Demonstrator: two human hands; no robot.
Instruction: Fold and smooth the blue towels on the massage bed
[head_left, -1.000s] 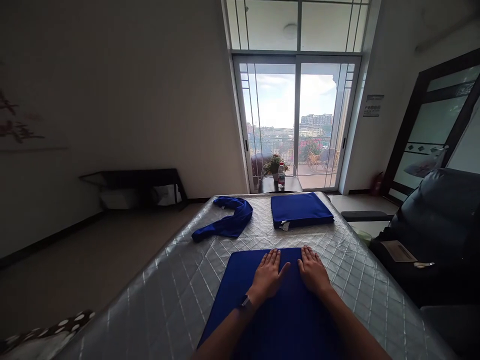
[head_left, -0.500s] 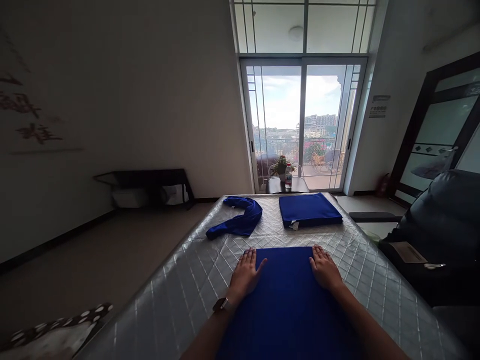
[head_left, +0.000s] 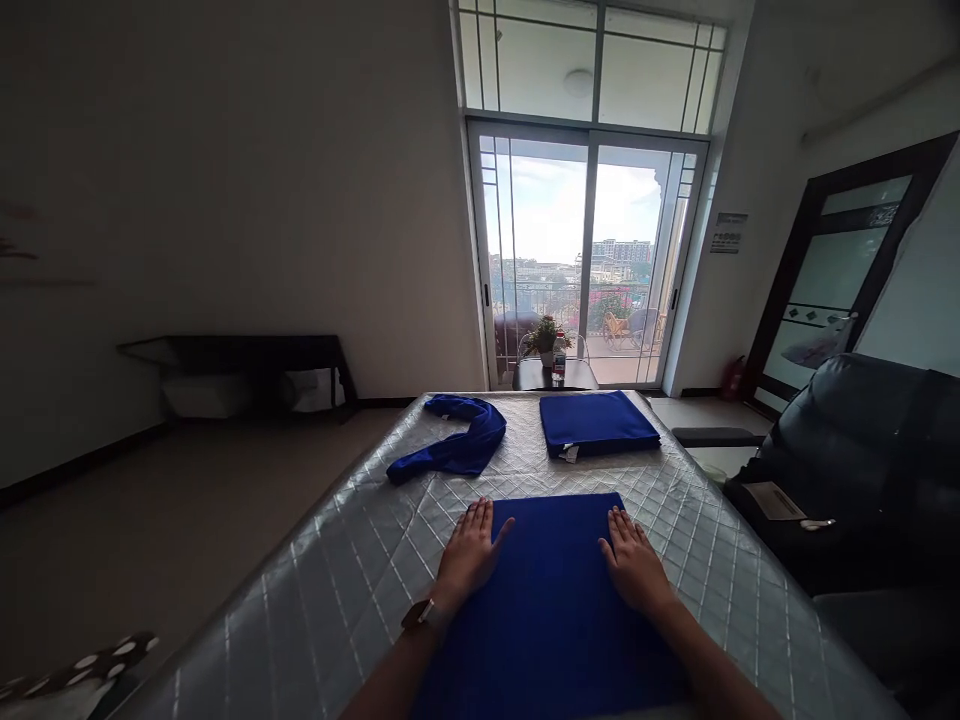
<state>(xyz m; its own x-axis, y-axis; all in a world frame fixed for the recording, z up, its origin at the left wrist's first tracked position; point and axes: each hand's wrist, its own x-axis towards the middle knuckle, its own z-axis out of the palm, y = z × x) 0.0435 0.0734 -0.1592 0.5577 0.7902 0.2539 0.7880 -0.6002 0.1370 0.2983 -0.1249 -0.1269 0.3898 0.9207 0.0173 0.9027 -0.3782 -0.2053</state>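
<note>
A blue cloth (head_left: 551, 610) lies flat in front of me on a table with a silvery quilted cover (head_left: 315, 600). My left hand (head_left: 471, 552) rests on its left edge near the far corner, fingers stretched out and thumb apart. On the right edge lies my right hand (head_left: 632, 562), also flat with its fingers extended. Neither hand grips anything. Farther off at the right sits a neatly folded blue cloth stack (head_left: 600, 422) with a white tag. To its left is a loose, curved blue cloth piece (head_left: 457, 440).
A small dark table (head_left: 556, 376) with a potted plant (head_left: 548, 340) and a bottle (head_left: 559, 358) stands beyond the far edge, before glass sliding doors. At the right is a black armchair (head_left: 847, 440). A dark low unit (head_left: 247, 375) is by the left wall.
The view has turned a little to the right, so everything sits farther left. My right hand has slid slightly back toward me along the cloth's edge; the left stays in place.
</note>
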